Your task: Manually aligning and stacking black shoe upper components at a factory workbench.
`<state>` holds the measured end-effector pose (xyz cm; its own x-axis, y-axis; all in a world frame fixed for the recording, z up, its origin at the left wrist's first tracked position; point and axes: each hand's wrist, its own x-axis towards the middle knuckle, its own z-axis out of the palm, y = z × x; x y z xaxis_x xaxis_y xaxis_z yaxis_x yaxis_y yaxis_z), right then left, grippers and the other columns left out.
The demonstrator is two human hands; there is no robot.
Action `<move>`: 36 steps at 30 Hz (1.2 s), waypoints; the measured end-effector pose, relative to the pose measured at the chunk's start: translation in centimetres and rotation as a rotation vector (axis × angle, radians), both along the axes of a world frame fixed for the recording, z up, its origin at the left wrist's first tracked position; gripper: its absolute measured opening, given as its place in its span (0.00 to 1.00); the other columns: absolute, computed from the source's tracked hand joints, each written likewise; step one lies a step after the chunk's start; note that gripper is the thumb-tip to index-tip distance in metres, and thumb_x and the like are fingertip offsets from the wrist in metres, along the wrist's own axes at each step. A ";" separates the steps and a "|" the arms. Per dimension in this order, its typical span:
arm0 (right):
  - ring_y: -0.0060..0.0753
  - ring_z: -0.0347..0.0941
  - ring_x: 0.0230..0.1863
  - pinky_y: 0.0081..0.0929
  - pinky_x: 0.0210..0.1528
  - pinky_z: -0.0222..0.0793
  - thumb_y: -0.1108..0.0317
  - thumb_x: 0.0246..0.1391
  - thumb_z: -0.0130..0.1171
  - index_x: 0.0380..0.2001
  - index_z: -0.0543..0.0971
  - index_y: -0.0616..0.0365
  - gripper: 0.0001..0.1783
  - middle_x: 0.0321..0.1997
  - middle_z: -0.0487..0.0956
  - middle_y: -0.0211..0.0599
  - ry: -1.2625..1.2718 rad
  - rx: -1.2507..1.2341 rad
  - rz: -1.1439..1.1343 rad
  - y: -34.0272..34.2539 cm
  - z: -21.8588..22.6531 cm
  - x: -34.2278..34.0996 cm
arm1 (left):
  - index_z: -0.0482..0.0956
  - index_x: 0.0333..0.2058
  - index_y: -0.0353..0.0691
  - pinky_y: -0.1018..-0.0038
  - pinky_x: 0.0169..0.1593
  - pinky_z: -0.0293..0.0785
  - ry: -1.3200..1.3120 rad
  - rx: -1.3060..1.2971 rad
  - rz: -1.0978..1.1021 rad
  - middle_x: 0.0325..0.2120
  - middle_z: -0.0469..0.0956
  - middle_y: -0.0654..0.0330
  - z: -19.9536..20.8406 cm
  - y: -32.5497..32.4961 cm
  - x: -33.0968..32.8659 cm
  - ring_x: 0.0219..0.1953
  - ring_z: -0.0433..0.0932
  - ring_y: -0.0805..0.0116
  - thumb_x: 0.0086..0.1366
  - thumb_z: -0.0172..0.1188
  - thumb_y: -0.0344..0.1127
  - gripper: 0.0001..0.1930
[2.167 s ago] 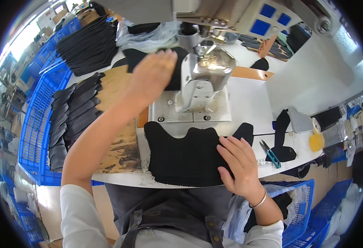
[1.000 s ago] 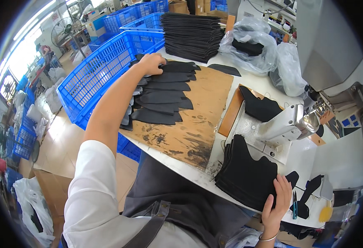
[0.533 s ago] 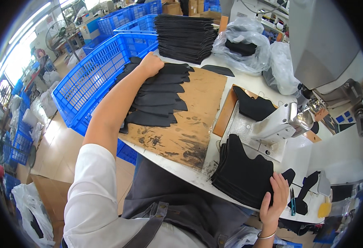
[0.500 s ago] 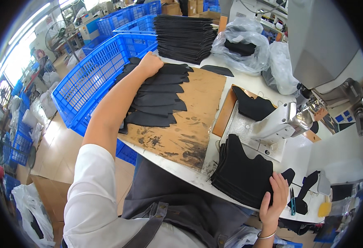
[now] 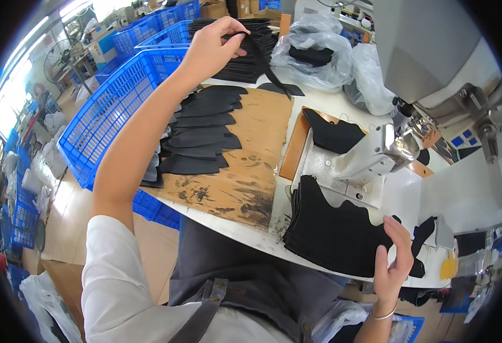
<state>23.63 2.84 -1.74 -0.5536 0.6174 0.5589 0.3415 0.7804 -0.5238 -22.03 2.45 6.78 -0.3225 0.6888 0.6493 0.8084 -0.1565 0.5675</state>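
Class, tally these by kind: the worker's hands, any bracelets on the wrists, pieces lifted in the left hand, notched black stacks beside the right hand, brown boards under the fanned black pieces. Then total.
Hands (left hand, right hand): 2
Bracelet: 1
Lifted black piece: 1
Notched black stack: 1
Brown board: 1
Total: 6

on the table (image 5: 334,102), a board (image 5: 256,143) lies left of the machine (image 5: 371,148); pieces (image 5: 199,137) lie on the board's left part, a basket (image 5: 114,106) further left; behind the board is the back pile (image 5: 239,68), bags (image 5: 314,74) right of it; the front pile (image 5: 336,228) lies before the machine, the right hand (image 5: 396,260) at its right edge.
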 end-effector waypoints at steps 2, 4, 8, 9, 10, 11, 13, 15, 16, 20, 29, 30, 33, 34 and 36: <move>0.50 0.73 0.50 0.37 0.56 0.65 0.76 0.48 0.53 0.42 0.77 0.64 0.15 0.48 0.78 0.47 0.074 -0.085 0.050 0.5 0.8 -1.5 | 0.73 0.43 0.36 0.78 0.41 0.77 -0.120 -0.056 -0.181 0.42 0.79 0.60 0.4 -2.5 3.5 0.35 0.81 0.72 0.67 0.49 0.29 0.08; 0.47 0.75 0.47 0.31 0.52 0.67 0.79 0.48 0.55 0.41 0.77 0.64 0.14 0.47 0.78 0.47 0.160 -0.400 0.258 0.5 2.4 -3.8 | 0.73 0.41 0.36 0.80 0.41 0.77 -0.138 -0.066 -0.234 0.40 0.78 0.62 -0.3 -4.8 6.4 0.35 0.81 0.74 0.67 0.50 0.27 0.07; 0.49 0.75 0.42 0.31 0.45 0.70 0.79 0.41 0.64 0.38 0.78 0.61 0.16 0.40 0.78 0.45 0.070 -0.050 0.451 0.1 5.2 -9.2 | 0.75 0.35 0.35 0.88 0.26 0.65 0.024 -0.316 -0.197 0.27 0.74 0.69 -0.5 -9.8 12.1 0.24 0.71 0.87 0.62 0.56 0.25 0.03; 0.49 0.75 0.42 0.31 0.45 0.70 0.79 0.41 0.64 0.38 0.78 0.61 0.16 0.40 0.78 0.45 0.065 -0.052 0.447 -0.2 5.5 -10.4 | 0.76 0.33 0.35 0.88 0.22 0.58 -0.067 -0.322 -0.221 0.23 0.74 0.70 -0.6 -10.6 13.3 0.20 0.65 0.89 0.61 0.57 0.24 0.02; 0.48 0.74 0.38 0.32 0.42 0.70 0.78 0.40 0.65 0.36 0.78 0.61 0.16 0.37 0.77 0.42 0.101 0.151 0.389 -0.4 5.6 -11.6 | 0.75 0.34 0.34 0.88 0.21 0.58 -0.199 -0.393 -0.232 0.22 0.73 0.70 -0.5 -11.2 14.0 0.19 0.65 0.89 0.61 0.57 0.24 0.02; 0.47 0.74 0.34 0.33 0.38 0.70 0.78 0.38 0.66 0.35 0.78 0.60 0.15 0.34 0.76 0.40 0.136 0.352 0.330 -0.5 5.6 -12.1 | 0.75 0.34 0.33 0.88 0.21 0.58 -0.393 -0.486 -0.278 0.21 0.73 0.71 0.0 -11.7 14.3 0.19 0.66 0.89 0.61 0.57 0.25 0.03; 0.45 0.73 0.32 0.33 0.35 0.69 0.77 0.37 0.67 0.34 0.78 0.60 0.15 0.33 0.75 0.39 0.130 0.448 0.289 -0.9 4.8 -12.3 | 0.75 0.34 0.33 0.88 0.20 0.58 -0.596 -0.564 -0.296 0.21 0.72 0.72 0.1 -12.6 14.1 0.18 0.66 0.88 0.61 0.57 0.26 0.04; 0.41 0.70 0.28 0.33 0.29 0.66 0.76 0.36 0.68 0.34 0.76 0.60 0.17 0.33 0.73 0.38 0.140 0.424 0.342 -1.9 3.8 -12.0 | 0.75 0.35 0.33 0.87 0.22 0.60 -0.949 -0.659 -0.370 0.22 0.72 0.72 -0.6 -13.2 13.6 0.20 0.68 0.87 0.61 0.58 0.28 0.05; 0.43 0.71 0.30 0.32 0.29 0.68 0.72 0.36 0.70 0.36 0.76 0.63 0.20 0.35 0.73 0.41 0.130 0.347 0.412 -2.6 3.4 -11.9 | 0.75 0.35 0.33 0.87 0.22 0.60 -0.953 -0.655 -0.360 0.22 0.72 0.72 -1.4 -13.5 13.6 0.20 0.68 0.87 0.61 0.58 0.28 0.05; 0.46 0.75 0.37 0.33 0.37 0.74 0.59 0.40 0.70 0.40 0.74 0.65 0.27 0.42 0.75 0.48 0.065 0.376 0.366 -5.6 2.6 -12.3 | 0.77 0.37 0.36 0.79 0.31 0.76 -1.240 -0.412 -0.583 0.30 0.77 0.65 -5.8 -15.1 14.2 0.32 0.75 0.80 0.63 0.59 0.33 0.08; 0.40 0.75 0.30 0.25 0.31 0.71 0.77 0.44 0.64 0.34 0.77 0.62 0.11 0.37 0.77 0.44 0.260 0.176 0.291 -6.2 0.7 -12.1 | 0.77 0.41 0.32 0.77 0.39 0.78 -1.290 -0.090 -0.624 0.35 0.78 0.60 -9.0 -15.2 18.2 0.36 0.78 0.75 0.66 0.56 0.29 0.08; 0.38 0.75 0.28 0.23 0.30 0.71 0.78 0.46 0.63 0.32 0.77 0.63 0.08 0.32 0.77 0.42 0.317 -0.015 0.271 -6.1 0.9 -12.0 | 0.76 0.40 0.32 0.76 0.38 0.78 -1.310 -0.092 -0.631 0.35 0.78 0.60 -9.1 -15.2 18.1 0.35 0.78 0.74 0.67 0.55 0.29 0.07; 0.13 0.67 0.25 0.13 0.28 0.63 0.75 0.56 0.58 0.30 0.74 0.62 0.04 0.26 0.75 0.27 0.502 -0.438 0.026 -4.5 1.2 -11.3 | 0.73 0.37 0.33 0.73 0.40 0.80 -1.387 -0.033 -0.623 0.35 0.78 0.59 -9.1 -16.1 16.9 0.37 0.79 0.72 0.67 0.53 0.29 0.05; 0.11 0.66 0.27 0.12 0.31 0.63 0.74 0.58 0.57 0.31 0.73 0.61 0.03 0.27 0.74 0.25 0.663 -0.581 0.053 -2.9 0.4 -11.0 | 0.73 0.37 0.33 0.73 0.40 0.80 -1.388 -0.035 -0.630 0.35 0.78 0.59 -9.3 -16.4 16.2 0.37 0.79 0.72 0.67 0.53 0.29 0.05; 0.12 0.67 0.30 0.11 0.36 0.64 0.73 0.61 0.52 0.32 0.72 0.59 0.03 0.30 0.74 0.25 0.983 -0.804 0.138 -1.0 -0.1 -10.6 | 0.71 0.33 0.34 0.68 0.42 0.80 -1.352 0.077 -0.489 0.40 0.78 0.52 -10.2 -17.0 14.3 0.39 0.80 0.66 0.66 0.51 0.31 0.06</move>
<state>13.07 1.79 -1.87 -0.2078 0.9415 0.2653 -0.5146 0.1254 -0.8482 -7.74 -14.55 -3.43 -0.4560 0.8862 0.0819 -0.4757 -0.3205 0.8191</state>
